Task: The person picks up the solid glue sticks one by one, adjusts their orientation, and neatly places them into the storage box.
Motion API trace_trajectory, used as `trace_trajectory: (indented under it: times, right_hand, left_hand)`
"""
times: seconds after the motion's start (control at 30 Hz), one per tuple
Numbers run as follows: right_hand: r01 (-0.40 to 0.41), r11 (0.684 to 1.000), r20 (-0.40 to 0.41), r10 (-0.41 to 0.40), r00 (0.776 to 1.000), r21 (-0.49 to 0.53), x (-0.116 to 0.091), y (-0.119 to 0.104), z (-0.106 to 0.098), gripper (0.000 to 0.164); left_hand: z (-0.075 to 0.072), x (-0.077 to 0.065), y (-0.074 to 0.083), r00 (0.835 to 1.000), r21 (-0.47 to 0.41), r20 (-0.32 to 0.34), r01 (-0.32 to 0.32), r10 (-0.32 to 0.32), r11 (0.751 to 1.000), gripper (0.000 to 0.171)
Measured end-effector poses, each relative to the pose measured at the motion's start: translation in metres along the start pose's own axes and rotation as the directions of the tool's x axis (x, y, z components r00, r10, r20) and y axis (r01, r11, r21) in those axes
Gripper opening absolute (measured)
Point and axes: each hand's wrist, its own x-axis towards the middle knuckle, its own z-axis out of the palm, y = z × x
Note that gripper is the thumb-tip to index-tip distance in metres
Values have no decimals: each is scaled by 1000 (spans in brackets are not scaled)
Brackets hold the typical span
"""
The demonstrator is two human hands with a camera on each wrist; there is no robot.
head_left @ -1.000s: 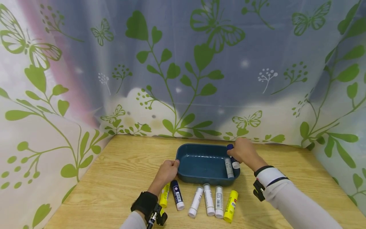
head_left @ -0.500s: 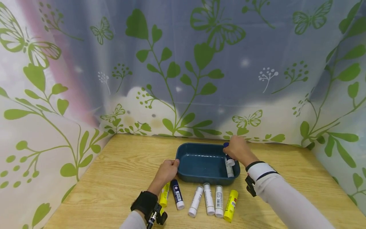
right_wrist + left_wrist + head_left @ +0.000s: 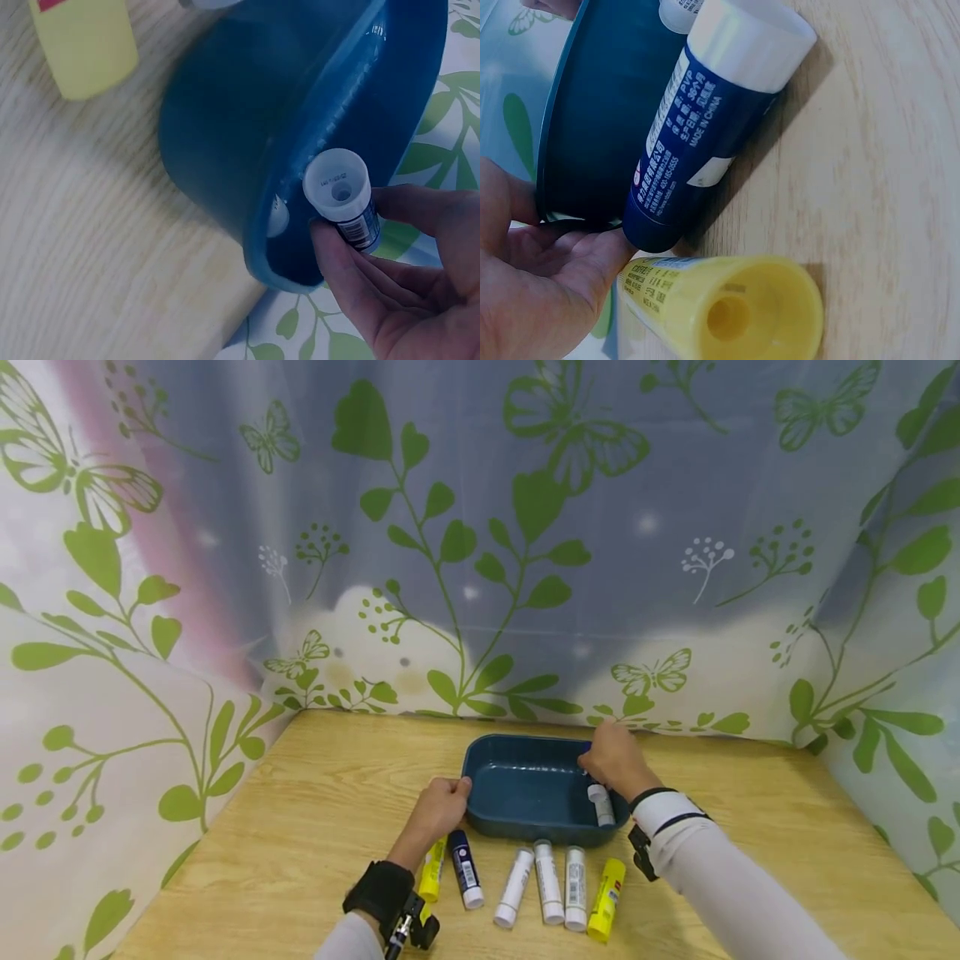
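A dark teal plastic tray (image 3: 528, 828) sits near the back of the table. My left hand (image 3: 437, 810) pinches its left rim between thumb and fingers. Over the tray's right end, my right hand (image 3: 617, 756) holds a dark blue glue stick (image 3: 337, 184) by its body, white base toward the camera in the right wrist view. One grey-white glue stick (image 3: 603, 811) lies inside the tray at that end, partly hidden by the held one. In the left wrist view, another dark blue glue stick (image 3: 694, 142) and a yellow one (image 3: 727, 311) lie near my left hand.
In front of the tray lie several white glue sticks (image 3: 550, 885) side by side, with a yellow glue stick (image 3: 606, 900) to their right. The wooden table (image 3: 300, 843) meets a patterned curtain (image 3: 420, 552) at the back and both sides.
My right hand has moved left and slightly lower with the dark blue glue stick, from the tray's right rim to above its inside. The left hand stays on the rim.
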Motion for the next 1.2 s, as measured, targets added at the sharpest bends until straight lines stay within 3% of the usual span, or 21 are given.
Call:
trace_trajectory:
  times: [0.13,0.77,1.2]
  right_hand:
    - [-19,1000,9,19,1000,3,0,1,10,18]
    - [-13,997,-17,12,1000,-77,2,-10,21,18]
    - [-49,998,-8,48,999,-45,2,-4,23,19]
  left_hand:
    - [2,-1,-3,1000,3,2,11,-11,1000,42]
    - [1,-2,1,1000,0,-6,10,-10,1000,41]
    - [0,2,1,1000,3,-5,10,-10,1000,40]
